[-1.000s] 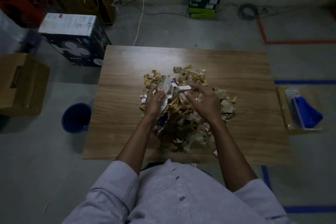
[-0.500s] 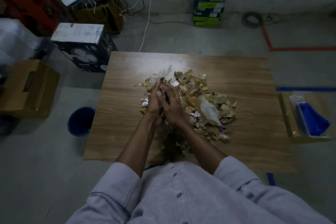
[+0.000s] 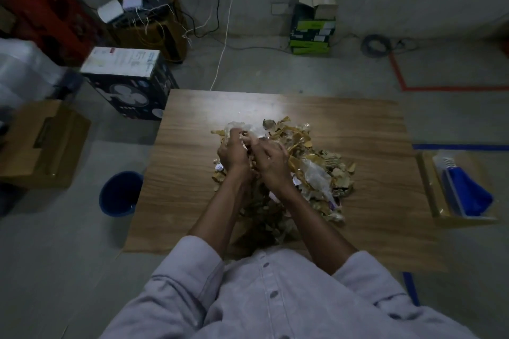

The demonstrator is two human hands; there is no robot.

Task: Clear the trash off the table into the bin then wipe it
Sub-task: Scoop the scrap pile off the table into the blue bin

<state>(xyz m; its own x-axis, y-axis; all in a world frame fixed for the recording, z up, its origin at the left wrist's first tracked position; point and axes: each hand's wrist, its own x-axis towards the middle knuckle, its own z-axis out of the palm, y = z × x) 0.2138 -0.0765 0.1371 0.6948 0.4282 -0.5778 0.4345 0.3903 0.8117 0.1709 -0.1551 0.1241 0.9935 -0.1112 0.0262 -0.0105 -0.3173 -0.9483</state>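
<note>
A heap of trash (image 3: 311, 165), torn brown paper scraps and clear plastic wrappers, covers the middle of the wooden table (image 3: 371, 129). My left hand (image 3: 232, 155) and my right hand (image 3: 271, 161) are pressed together at the heap's left side. Both are closed around a bunch of crumpled clear plastic and scraps (image 3: 245, 129) that sticks out above the fingers. A blue bin (image 3: 119, 192) stands on the floor just off the table's left edge. A blue cloth (image 3: 468, 195) lies in a shallow tray on a low stand to the right of the table.
A black fan box (image 3: 129, 82) stands off the table's far-left corner. A brown cardboard box (image 3: 38, 143) sits on the floor further left. Cables, a box with electronics and stacked green boxes (image 3: 312, 33) line the far wall. Red and blue tape marks the floor at the right.
My hands came together from either side of the heap and shifted to its left side, gathering a bunch of plastic and scraps. The camera view tilted up slightly.
</note>
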